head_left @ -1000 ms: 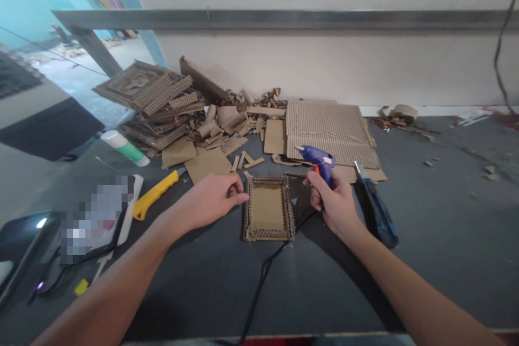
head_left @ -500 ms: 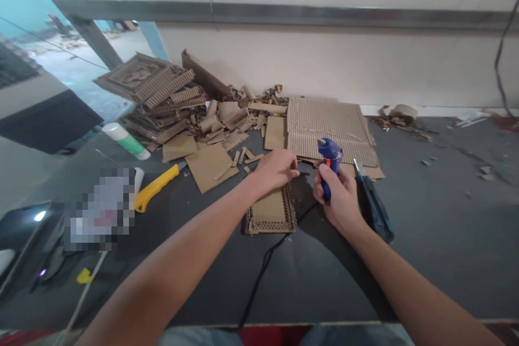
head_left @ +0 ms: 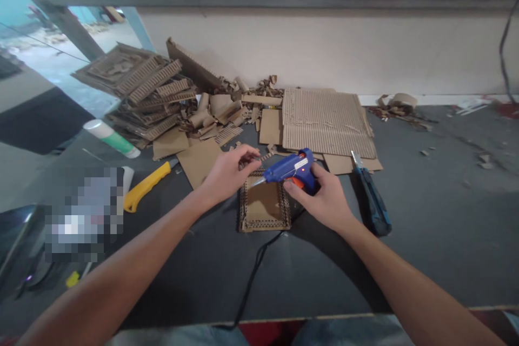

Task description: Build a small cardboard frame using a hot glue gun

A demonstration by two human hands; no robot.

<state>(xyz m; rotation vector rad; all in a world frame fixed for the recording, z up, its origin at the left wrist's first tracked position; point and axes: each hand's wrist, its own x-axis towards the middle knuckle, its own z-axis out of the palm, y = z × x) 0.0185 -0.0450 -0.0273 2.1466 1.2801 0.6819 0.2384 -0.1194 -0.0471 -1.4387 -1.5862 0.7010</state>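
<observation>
A small cardboard frame (head_left: 263, 208) with corrugated edging lies flat on the dark table (head_left: 425, 238). My right hand (head_left: 320, 200) grips a blue glue gun (head_left: 288, 168), its nozzle pointing left over the frame's top left corner. Just left of the nozzle, my left hand (head_left: 227, 173) pinches a thin cardboard strip (head_left: 253, 159) above the frame's upper edge. The gun's black cord (head_left: 253, 275) trails toward me over the table's near edge.
Stacked corrugated pieces (head_left: 138, 92) and scraps (head_left: 227, 113) pile at the back left; a large corrugated sheet (head_left: 324, 121) lies behind the frame. A blue-handled tool (head_left: 373, 200) lies right of my right hand. A yellow cutter (head_left: 146, 186) and green-white tube (head_left: 109, 138) sit to the left.
My right hand has tipped the glue gun from upright to pointing left over the frame. My left hand drew back leftward from beyond the frame, holding a strip.
</observation>
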